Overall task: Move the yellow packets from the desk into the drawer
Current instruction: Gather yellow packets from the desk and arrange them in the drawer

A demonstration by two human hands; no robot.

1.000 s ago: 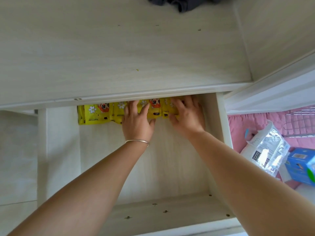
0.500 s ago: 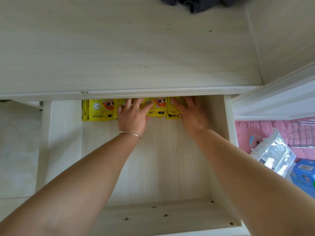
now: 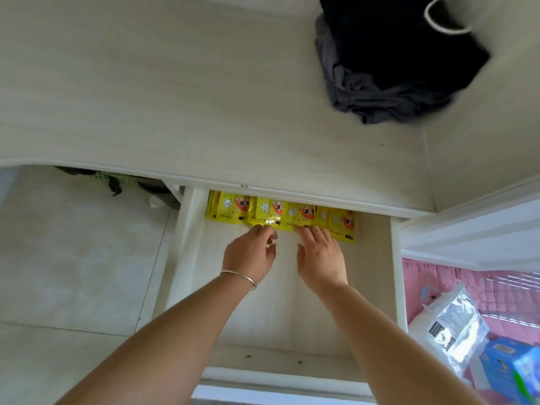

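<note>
While yellow packets [image 3: 280, 216] line the drawer [image 3: 292, 287], both hands' relaxed grips touch their edge.

Yellow packets [image 3: 280, 214] printed with white flowers and orange cartoon faces; pale wood-grain drawer [image 3: 292, 302].

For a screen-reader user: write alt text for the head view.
Both hands, left hand and right hand, touch the near edge of a row of yellow packets at the back of an open drawer, under a pale desk.

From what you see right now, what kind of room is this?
Probably a bedroom or dorm room: a pale wooden desk with an open drawer, dark clothes piled on top, and pink bedding beside it.
</note>
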